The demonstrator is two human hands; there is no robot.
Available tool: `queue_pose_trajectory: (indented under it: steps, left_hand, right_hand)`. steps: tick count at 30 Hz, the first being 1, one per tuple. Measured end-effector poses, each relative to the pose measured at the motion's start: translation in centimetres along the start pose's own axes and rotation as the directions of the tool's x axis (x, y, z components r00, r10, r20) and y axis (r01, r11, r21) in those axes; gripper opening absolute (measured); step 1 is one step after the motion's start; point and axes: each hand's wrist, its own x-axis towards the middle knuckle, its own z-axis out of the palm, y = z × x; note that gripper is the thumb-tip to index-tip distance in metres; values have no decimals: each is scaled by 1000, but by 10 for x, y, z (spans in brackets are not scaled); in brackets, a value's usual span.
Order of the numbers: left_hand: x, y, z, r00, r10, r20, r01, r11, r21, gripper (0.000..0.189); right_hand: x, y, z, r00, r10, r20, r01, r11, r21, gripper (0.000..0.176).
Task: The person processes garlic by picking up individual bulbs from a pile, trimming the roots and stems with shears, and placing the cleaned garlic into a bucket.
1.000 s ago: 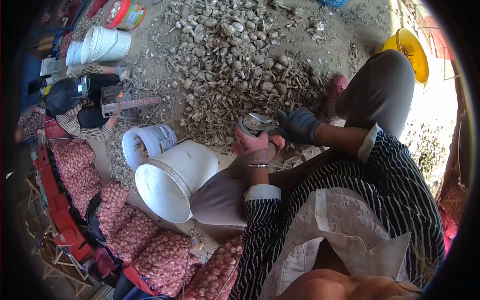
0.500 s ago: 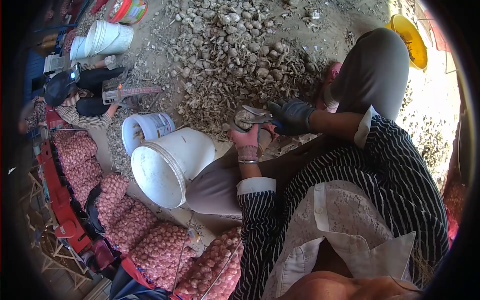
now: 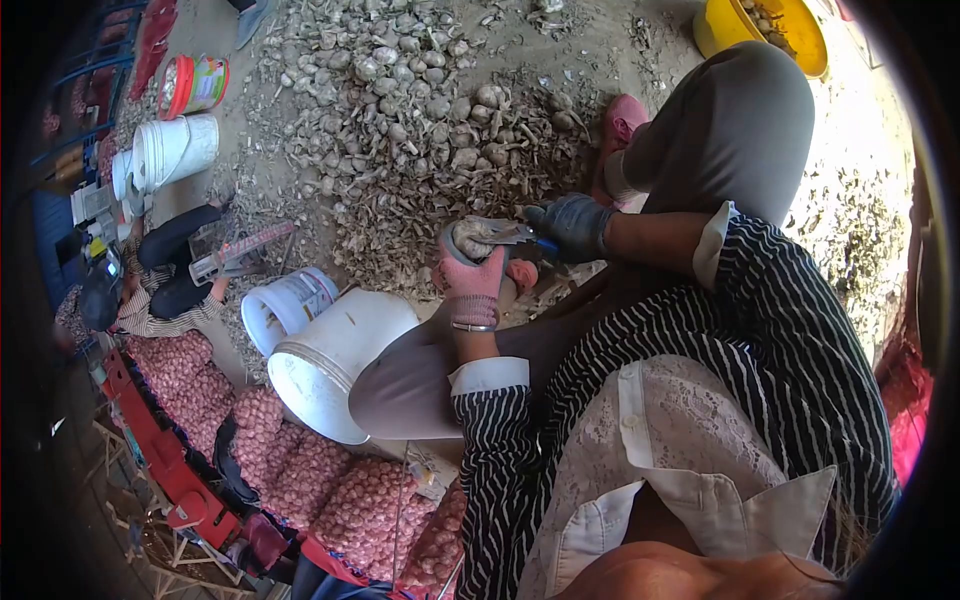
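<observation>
Head view, centre of frame: left hand (image 3: 472, 285) curls round a garlic bulb (image 3: 473, 238), right hand (image 3: 572, 225) is closed on shears (image 3: 508, 235) w/ blades at the bulb, prob. the trimming step; next cut needs blades clear of the left fingers.

1. The left hand (image 3: 470, 282) wears a pink knitted cloth glove; the garlic (image 3: 478, 240) in it looks dry, papery and matt.
2. The right hand (image 3: 572, 225) wears a dark, rubbery glove; its shears (image 3: 508, 235) are shiny metal.
3. The bucket (image 3: 345, 350) is smooth white plastic.
</observation>
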Motion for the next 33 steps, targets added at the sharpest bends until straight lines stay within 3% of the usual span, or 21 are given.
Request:
queue_pose_trajectory:
  steps: [2,4,6,10,12,15,19,20,21,24,25,27,31,33]
  left_hand:
    - [13,-29,9,999,-36,40,35,999,10,55]
    - [18,-26,10,994,-72,78,71,997,16,54]
    - [19,-20,10,974,-86,209,135,962,-236,51]
    - [19,-37,9,983,-9,183,49,975,-218,47]
    - [19,-52,3,847,-331,415,466,838,-282,33]
    - [6,-52,-5,853,-236,466,449,786,-424,31]
    - [-14,-60,-9,887,-269,375,447,705,-551,34]
    - [-22,-66,-15,811,-219,543,582,400,-708,36]
    - [-29,-66,-21,735,-98,671,677,43,-735,37]
    - [-40,-57,-31,771,-24,636,635,-37,-771,40]
    - [-40,-49,-34,784,0,620,619,-64,-783,41]
    - [-38,-36,-29,964,80,252,207,365,-908,39]
    - [-27,-88,-24,975,-77,208,219,471,-855,35]
    - [-22,-99,-30,926,-141,350,352,660,-664,57]
  right_hand:
    - [2,0,-15,990,58,132,-59,998,5,36]
    - [1,3,-25,988,48,149,-49,999,3,34]
    - [2,10,-27,987,37,155,-37,999,-2,32]
    - [6,21,-28,981,4,195,15,995,-95,29]
    - [5,20,-27,974,0,227,30,991,-127,30]
    - [3,15,-23,984,-26,178,47,992,-117,29]
    - [12,11,-15,964,-84,251,135,972,-192,28]
    - [15,10,-14,955,-88,282,155,962,-223,27]
    - [19,9,-16,952,-96,292,164,961,-222,27]
    - [29,3,-14,978,-185,98,197,971,-137,25]
    - [31,-6,-17,975,-194,105,208,968,-139,25]
    - [33,-22,-23,990,0,138,-3,1000,21,30]
    - [26,-31,-18,999,-20,45,18,999,34,35]
    - [23,-41,-21,997,-72,-6,72,995,-68,40]
